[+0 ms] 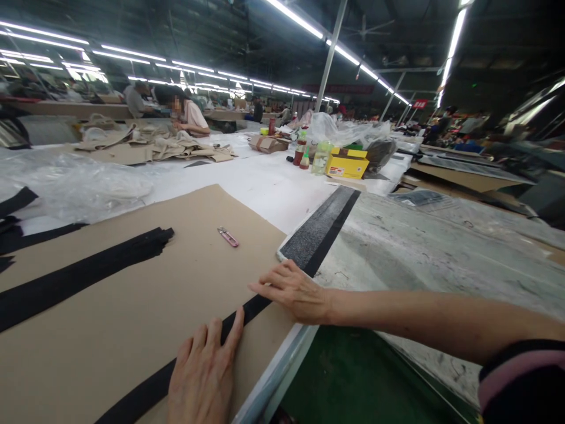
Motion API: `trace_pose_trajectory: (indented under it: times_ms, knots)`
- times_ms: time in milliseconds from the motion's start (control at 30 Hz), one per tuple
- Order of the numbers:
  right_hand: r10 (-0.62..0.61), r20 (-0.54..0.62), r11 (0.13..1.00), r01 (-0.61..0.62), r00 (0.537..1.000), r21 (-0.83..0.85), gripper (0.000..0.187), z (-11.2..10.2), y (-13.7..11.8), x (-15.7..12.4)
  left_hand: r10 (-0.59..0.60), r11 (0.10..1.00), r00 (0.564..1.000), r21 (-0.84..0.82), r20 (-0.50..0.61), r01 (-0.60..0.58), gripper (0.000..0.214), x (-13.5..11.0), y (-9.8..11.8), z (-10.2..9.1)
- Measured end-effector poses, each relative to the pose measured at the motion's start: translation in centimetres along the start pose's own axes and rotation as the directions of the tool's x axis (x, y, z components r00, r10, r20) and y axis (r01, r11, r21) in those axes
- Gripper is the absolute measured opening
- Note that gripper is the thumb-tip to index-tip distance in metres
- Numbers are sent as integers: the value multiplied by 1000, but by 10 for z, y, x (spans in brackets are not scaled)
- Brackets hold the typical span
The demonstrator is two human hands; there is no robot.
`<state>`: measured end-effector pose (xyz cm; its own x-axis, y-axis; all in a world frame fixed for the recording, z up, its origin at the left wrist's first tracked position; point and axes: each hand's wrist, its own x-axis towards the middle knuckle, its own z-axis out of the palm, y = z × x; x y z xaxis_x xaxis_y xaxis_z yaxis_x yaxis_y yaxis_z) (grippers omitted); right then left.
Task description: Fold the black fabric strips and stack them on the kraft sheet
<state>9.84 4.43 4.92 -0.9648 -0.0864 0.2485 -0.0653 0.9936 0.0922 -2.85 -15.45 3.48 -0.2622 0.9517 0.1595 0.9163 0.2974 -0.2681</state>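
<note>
A long black fabric strip (253, 307) runs diagonally across a sheet of brown board (145, 294). My left hand (203, 368) lies palm down on it in the foreground, fingers spread. Farther up the strip, my right hand (293, 291) rests over it near the board's edge, its fingers stretched out and covering part of it. Beyond my right hand, a grey speckled panel (309, 232) has a black band along its right side. Pink-handled thread snips (228, 237) lie on the board, and a bundle of black strips (88, 272) lies to the left.
Clear plastic sheeting (79, 182) lies at left. A yellow box (347, 163), bottles (321, 158) and plastic bags stand at the back. A pale, stained table surface (432, 247) extends right, with a gap showing green floor (348, 371) below. People sit farther back.
</note>
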Motion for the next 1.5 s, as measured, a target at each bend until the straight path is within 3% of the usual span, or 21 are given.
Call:
trace_pose_trajectory:
  times_ms: [133,300,400,533,667,800,933,1033,1100,1167,1300,1400,1500]
  knots:
    - [-35,99,999,31,995,43,44,5,-19,8,-26,998,1000,-62,-1,25,63,-1,0,1]
    - [84,75,991,-76,994,-109,35,1,-4,-10,-49,992,998,-116,-31,45,64,-1,-2,7]
    - [124,42,988,-119,991,-101,45,0,-7,-9,-65,980,996,-193,-59,53,61,-2,-2,10]
    - [32,58,999,-34,998,26,61,11,-27,2,-93,968,994,-239,-58,77,55,-4,0,13]
    - [7,-17,999,-6,1000,34,56,24,-31,9,-164,955,985,-257,-53,145,55,-9,-1,15]
    - [13,-117,999,-17,993,-36,50,24,-33,15,-221,930,971,-319,-89,182,53,-31,-7,4]
    - [-14,-73,1000,13,997,-14,45,27,-36,18,-327,872,933,-429,-152,235,56,-74,-39,-1]
    - [-39,-70,999,42,997,35,41,29,-36,20,-476,831,853,-426,-216,356,45,-112,-78,7]
    - [-18,-88,994,27,996,104,41,23,-42,27,-565,788,800,-420,-202,450,35,-133,-101,13]
    - [2,-84,970,19,996,243,42,12,-58,43,-595,768,783,-416,-180,488,31,-150,-115,18]
    - [-104,-18,841,97,994,533,45,-5,-109,92,-534,820,823,-355,-195,449,33,-172,-122,24]
    - [-215,31,787,154,976,597,45,-4,-141,124,-450,884,859,-258,-243,390,37,-180,-120,28]
    - [-235,34,775,166,971,610,43,5,-156,141,-374,924,890,-186,-262,333,42,-184,-120,34]
